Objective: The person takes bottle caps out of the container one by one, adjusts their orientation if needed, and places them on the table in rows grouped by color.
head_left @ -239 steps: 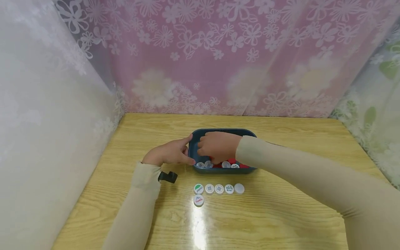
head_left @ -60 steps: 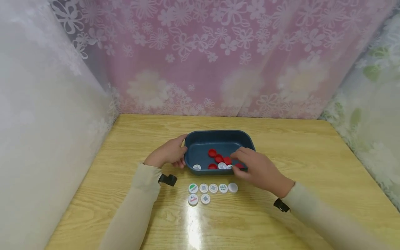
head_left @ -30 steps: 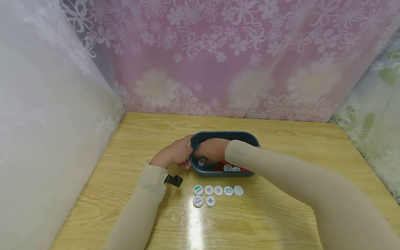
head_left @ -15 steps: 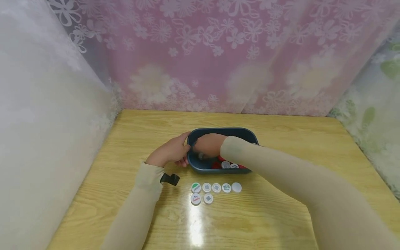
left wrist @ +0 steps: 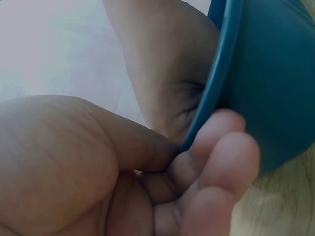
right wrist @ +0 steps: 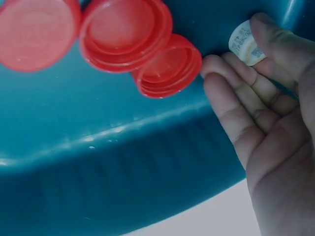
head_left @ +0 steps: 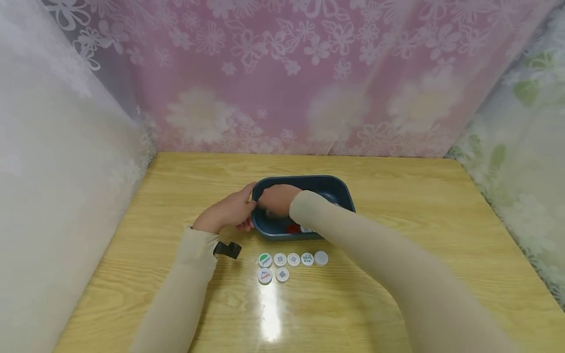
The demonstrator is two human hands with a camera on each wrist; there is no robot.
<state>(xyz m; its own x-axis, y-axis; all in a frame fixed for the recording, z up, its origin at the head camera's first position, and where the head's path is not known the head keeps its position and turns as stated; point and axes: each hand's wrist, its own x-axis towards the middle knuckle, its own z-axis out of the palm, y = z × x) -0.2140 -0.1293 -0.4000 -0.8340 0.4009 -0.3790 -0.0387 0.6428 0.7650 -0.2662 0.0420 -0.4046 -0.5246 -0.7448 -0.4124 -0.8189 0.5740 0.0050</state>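
The dark blue basin [head_left: 324,186] stands on the wooden table. My left hand [head_left: 225,212] grips its left end; the left wrist view shows thumb and curled fingers at the rim [left wrist: 221,64]. My right hand [head_left: 277,198] reaches inside the basin, at the left end. In the right wrist view, the right hand [right wrist: 280,113] pinches a white bottle cap [right wrist: 241,42] with printed marks. Red bottle caps [right wrist: 125,29] lie on the basin floor close to its fingertips. The right sleeve hides part of the basin in the head view.
In front of the basin, white bottle caps lie in two rows: several in the upper row, with a green-and-white cap [head_left: 265,260] at its left, and two below, including a cap with red lettering [head_left: 265,276]. Curtains [head_left: 265,98] border the table's back and sides.
A second cap joined the lower row after the earliest frame. My right hand moved from the basin's right side to inside its left end. The left hand keeps its grip.
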